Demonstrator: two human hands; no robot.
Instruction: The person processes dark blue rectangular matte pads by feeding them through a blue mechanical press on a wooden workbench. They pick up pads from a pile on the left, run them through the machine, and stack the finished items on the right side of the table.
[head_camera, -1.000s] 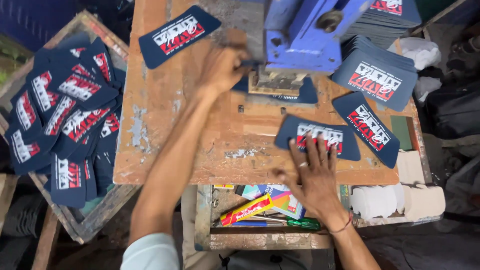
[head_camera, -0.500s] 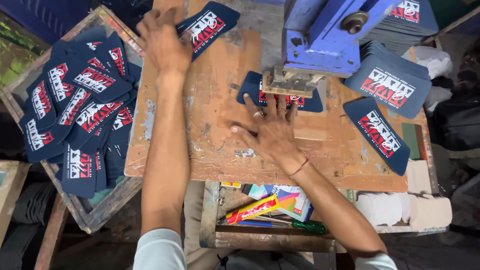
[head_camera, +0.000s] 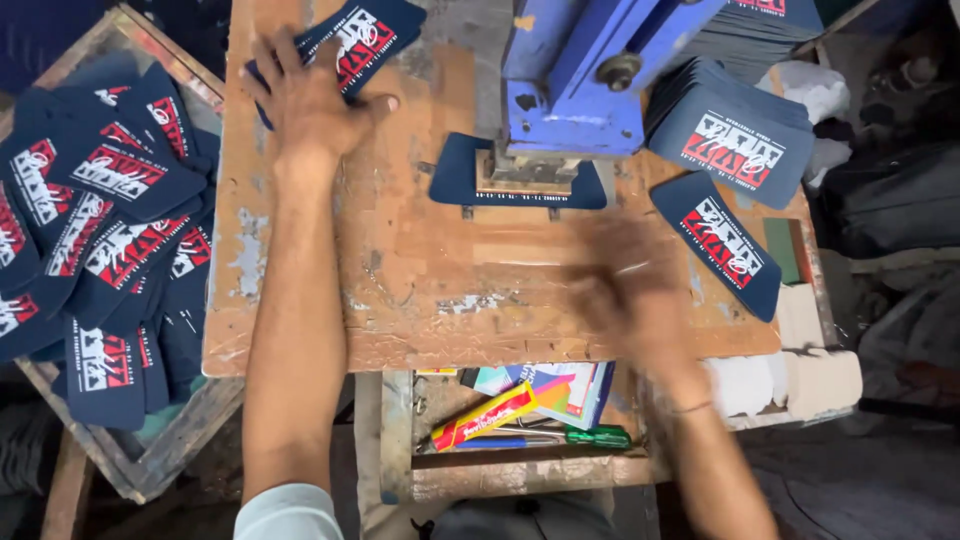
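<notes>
My left hand (head_camera: 310, 100) lies flat, fingers spread, on a navy printed card (head_camera: 365, 35) at the far left of the worn wooden bench (head_camera: 420, 290). Another navy card (head_camera: 455, 180) sits under the die of the blue press (head_camera: 585, 75) at the bench's middle. My right hand (head_camera: 635, 300) is blurred with motion over the bench's near right part and holds nothing that I can see. A single navy card (head_camera: 725, 240) lies to its right, and a stack of the same cards (head_camera: 735, 135) stands behind that.
A wooden tray (head_camera: 150, 455) at the left holds several loose printed navy cards (head_camera: 110, 200). Under the bench a shelf carries a yellow-red box (head_camera: 485, 415), a green-handled screwdriver (head_camera: 585, 437) and coloured papers. White blocks (head_camera: 800, 375) sit at the bench's right edge.
My right hand has pulled back from the card under the press toward the near right. My left hand stays on the far-left card. The view has shifted slightly.
</notes>
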